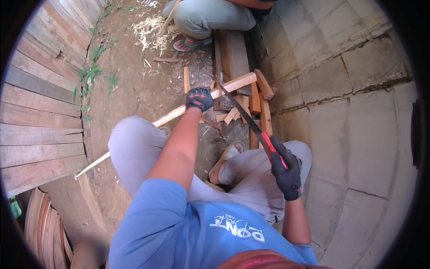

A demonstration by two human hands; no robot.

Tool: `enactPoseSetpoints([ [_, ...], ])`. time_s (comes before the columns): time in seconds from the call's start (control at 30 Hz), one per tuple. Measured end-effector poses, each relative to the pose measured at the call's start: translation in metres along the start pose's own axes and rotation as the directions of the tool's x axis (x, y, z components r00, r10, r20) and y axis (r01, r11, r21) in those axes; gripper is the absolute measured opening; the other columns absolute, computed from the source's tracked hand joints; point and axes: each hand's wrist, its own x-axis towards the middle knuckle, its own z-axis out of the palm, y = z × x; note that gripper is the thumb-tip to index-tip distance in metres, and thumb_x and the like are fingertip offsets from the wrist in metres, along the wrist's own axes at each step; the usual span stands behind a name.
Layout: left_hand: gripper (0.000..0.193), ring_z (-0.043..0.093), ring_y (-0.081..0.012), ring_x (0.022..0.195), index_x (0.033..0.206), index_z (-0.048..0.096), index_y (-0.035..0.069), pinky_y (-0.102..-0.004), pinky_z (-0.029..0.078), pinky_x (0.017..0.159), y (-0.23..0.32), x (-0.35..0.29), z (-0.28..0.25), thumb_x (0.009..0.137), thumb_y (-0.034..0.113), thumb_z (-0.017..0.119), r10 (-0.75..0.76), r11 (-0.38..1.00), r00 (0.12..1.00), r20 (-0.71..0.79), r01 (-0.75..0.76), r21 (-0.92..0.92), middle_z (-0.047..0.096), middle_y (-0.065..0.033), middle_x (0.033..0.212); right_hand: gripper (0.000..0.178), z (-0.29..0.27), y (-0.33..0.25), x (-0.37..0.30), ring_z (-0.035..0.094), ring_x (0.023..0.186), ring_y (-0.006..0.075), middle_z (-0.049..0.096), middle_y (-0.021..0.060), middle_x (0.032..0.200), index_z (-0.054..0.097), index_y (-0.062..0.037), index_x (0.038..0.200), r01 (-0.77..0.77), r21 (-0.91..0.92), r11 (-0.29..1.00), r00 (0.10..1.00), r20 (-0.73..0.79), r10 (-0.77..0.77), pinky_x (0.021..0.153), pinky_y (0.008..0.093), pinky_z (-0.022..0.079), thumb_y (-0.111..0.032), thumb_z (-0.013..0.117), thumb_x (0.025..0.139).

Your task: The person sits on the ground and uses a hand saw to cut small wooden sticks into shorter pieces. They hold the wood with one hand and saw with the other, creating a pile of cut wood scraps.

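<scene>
My left hand (200, 98), in a black glove with red trim, is closed over a long pale wooden strip (170, 116). The strip slants from the low left, past my left knee, to the wood pile ahead. My gloved right hand (287, 172) grips the red-and-black handle of a handsaw (255, 128). Its dark narrow blade points forward and left, with the far end at the strip, just right of my left hand. Whether the blade touches the wood I cannot tell; its teeth are too small to make out.
Short wood offcuts (232, 115) lie between my feet and a thick wooden beam (234, 56). Another person (210, 20) sits at the far end, near curled wood shavings (154, 31). A block wall (329, 139) stands close on the right, a plank wall (40, 121) on the left.
</scene>
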Motion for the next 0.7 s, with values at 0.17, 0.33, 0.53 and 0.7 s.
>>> enactPoseSetpoints([
  [0.17,0.037,0.075,-0.0337,0.105,0.109,0.078,0.015,-0.0484,0.058,0.094,-0.003,0.007,0.005,0.086,0.043,0.073,0.021,1.0,1.0,0.021,-0.021,0.007,0.078,-0.0153,0.107,0.041,0.002,-0.016,0.02,0.077,0.099,0.0329,0.079,0.0166,0.116,0.068,-0.0177,0.145,-0.004,-0.043,0.999,1.0,0.01,0.004,0.091,0.0395,0.057,-0.022,0.064,0.105],
  [0.33,0.04,0.075,-0.0325,0.106,0.111,0.078,0.015,-0.0474,0.059,0.094,0.001,0.003,-0.002,0.087,0.046,0.073,-0.009,1.0,1.0,0.002,0.009,0.002,0.077,-0.0143,0.109,0.041,0.049,-0.006,0.08,0.075,0.1,0.0359,0.077,0.0195,0.114,0.068,-0.0168,0.146,0.284,-0.098,0.954,0.956,-0.043,-0.289,0.093,0.0437,0.056,-0.022,0.062,0.106],
  [0.53,0.042,0.076,-0.0316,0.102,0.108,0.079,0.015,-0.0466,0.06,0.091,-0.001,0.0,0.001,0.086,0.05,0.073,0.019,0.999,0.999,-0.047,-0.017,0.034,0.078,-0.0136,0.106,0.041,0.118,0.0,0.164,0.072,0.117,0.0382,0.075,0.0221,0.125,0.069,-0.0143,0.143,0.325,0.115,0.939,0.944,-0.101,-0.315,0.101,0.0444,0.055,-0.027,0.061,0.106],
  [0.7,0.045,0.076,-0.0316,0.103,0.111,0.077,0.014,-0.0462,0.059,0.09,0.006,0.006,-0.005,0.085,0.05,0.074,0.025,0.999,1.0,-0.015,-0.024,0.042,0.078,-0.0142,0.107,0.039,0.15,-0.007,0.211,0.073,0.118,0.0375,0.075,0.0228,0.126,0.072,-0.0116,0.139,0.336,0.142,0.931,0.935,-0.17,-0.311,0.102,0.0446,0.055,-0.026,0.062,0.105],
])
